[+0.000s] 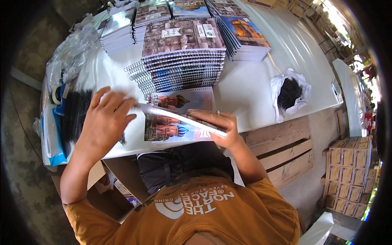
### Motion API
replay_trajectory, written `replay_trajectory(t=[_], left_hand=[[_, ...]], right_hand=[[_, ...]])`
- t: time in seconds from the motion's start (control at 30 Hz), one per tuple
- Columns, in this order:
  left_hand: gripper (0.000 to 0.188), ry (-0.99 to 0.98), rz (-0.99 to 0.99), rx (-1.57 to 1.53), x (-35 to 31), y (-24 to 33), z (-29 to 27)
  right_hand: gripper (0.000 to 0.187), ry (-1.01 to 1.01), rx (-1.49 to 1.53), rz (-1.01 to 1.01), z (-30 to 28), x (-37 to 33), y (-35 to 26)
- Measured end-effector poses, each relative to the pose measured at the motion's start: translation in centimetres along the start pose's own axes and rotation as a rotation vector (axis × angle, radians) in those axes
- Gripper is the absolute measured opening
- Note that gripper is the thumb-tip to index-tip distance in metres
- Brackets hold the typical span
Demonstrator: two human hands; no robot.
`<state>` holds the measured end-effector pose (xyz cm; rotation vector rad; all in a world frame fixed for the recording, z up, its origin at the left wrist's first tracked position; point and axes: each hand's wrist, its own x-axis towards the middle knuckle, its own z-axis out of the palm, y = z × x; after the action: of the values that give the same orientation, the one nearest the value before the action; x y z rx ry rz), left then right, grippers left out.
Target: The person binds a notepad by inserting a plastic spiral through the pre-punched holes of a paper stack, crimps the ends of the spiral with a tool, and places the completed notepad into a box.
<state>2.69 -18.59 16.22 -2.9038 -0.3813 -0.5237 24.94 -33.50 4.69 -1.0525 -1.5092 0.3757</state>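
My right hand (223, 125) grips a notebook (179, 116), seen nearly edge-on and tilted, fingers over its cover and thumb underneath. My left hand (107, 118) hovers by the notebook's left end, its fingers spread and smeared at the tips; nothing clear shows between them. Beneath the held notebook lie printed covers with colourful onion domes (165, 132), a row of punched holes along the upper one's far edge. Just beyond stands a tall stack of spiral-bound notebooks (183, 38), with loose coil ends (141, 77) sticking out on its left.
Black spiral coils (79, 108) lie left of my left hand, beside a tape roll (56, 94) and clear plastic wrap (77, 51). More notebook stacks (249, 34) stand at the back. Right, a white bag (277, 87) holds black scraps. Boxes (347, 175) are piled beyond a wooden pallet (281, 143).
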Motion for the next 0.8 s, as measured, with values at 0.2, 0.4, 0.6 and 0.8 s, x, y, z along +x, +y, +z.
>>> replay_trajectory(t=[0.2, 0.4, 0.6, 0.8], left_hand=[[0.072, 0.265, -0.107, 0.266, -0.2, -0.4, 1.5], [0.113, 0.354, -0.042, 0.231, -6.6, 2.0, 10.7], [0.104, 0.589, -0.251, 0.096, -4.3, 0.7, 11.8], [0.119, 0.594, -0.019, 0.134, -6.4, 1.2, 14.5]], right_hand=[[0.035, 0.017, -0.035, -0.055, 0.2, -0.1, 0.1], [0.03, 0.055, -0.078, -0.117, 0.9, 0.3, 0.0], [0.032, 0.072, -0.05, -0.189, 2.6, 0.0, -0.2], [0.033, 0.053, -0.014, -0.241, 2.7, -0.1, 0.6]])
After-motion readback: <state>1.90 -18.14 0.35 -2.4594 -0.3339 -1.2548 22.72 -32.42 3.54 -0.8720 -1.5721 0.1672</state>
